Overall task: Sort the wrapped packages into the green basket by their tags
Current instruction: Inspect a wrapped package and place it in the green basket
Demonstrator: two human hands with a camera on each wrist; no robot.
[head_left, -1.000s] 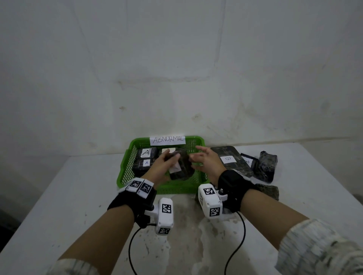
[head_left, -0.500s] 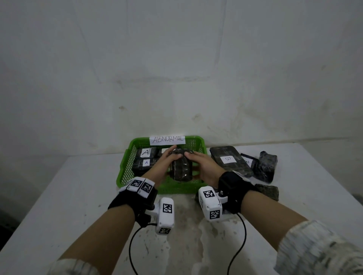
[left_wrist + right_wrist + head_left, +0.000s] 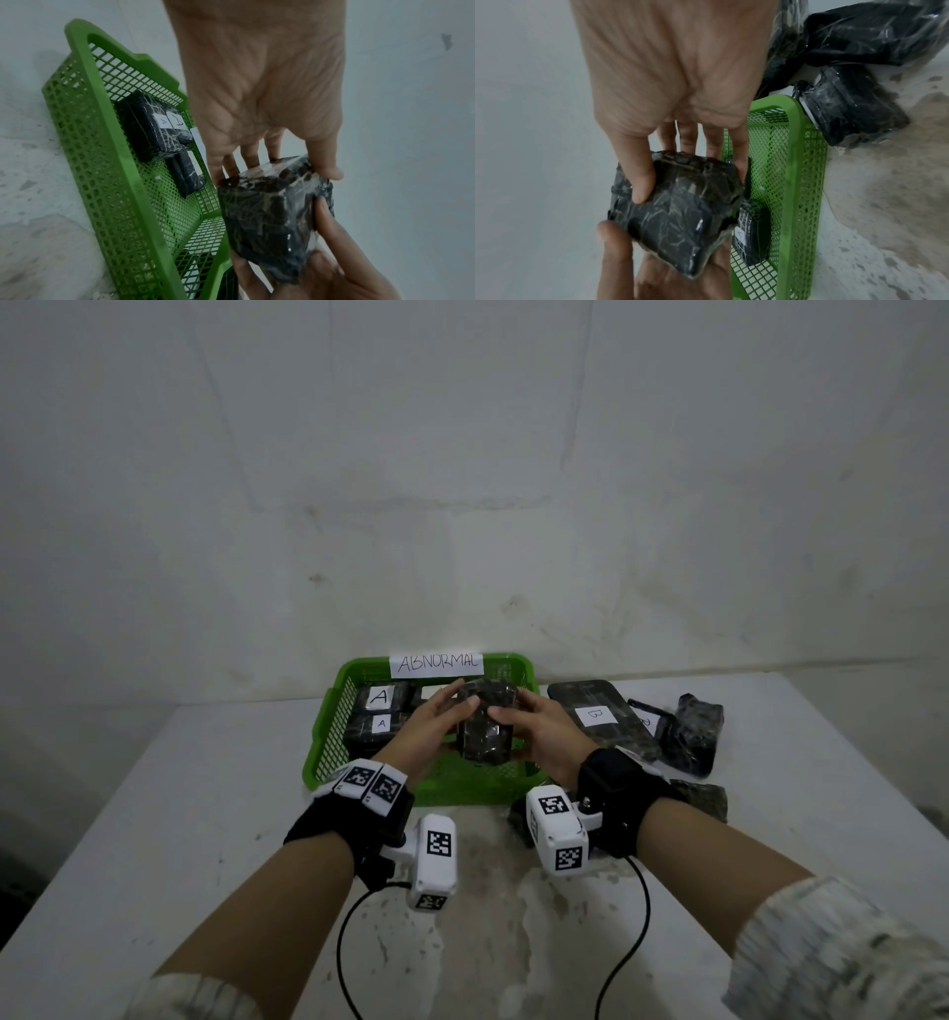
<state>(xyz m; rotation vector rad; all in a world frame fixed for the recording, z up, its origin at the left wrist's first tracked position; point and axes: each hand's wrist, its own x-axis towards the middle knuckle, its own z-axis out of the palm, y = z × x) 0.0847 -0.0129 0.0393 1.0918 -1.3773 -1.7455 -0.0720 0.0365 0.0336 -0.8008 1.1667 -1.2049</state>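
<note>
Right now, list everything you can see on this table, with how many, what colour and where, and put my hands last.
basket: one, green, middle of the table, white sign reading ABNORMAL on its far rim.
tagged packages: at least three, black with white tags, two reading A, in the basket's left part.
held package: one, black, above the basket, no tag showing.
loose packages: several, black, on the table right of the basket, one tagged B.
table: one, white, worn patch near the front.
left hand: grips the held package's left side.
right hand: grips its right side.
</note>
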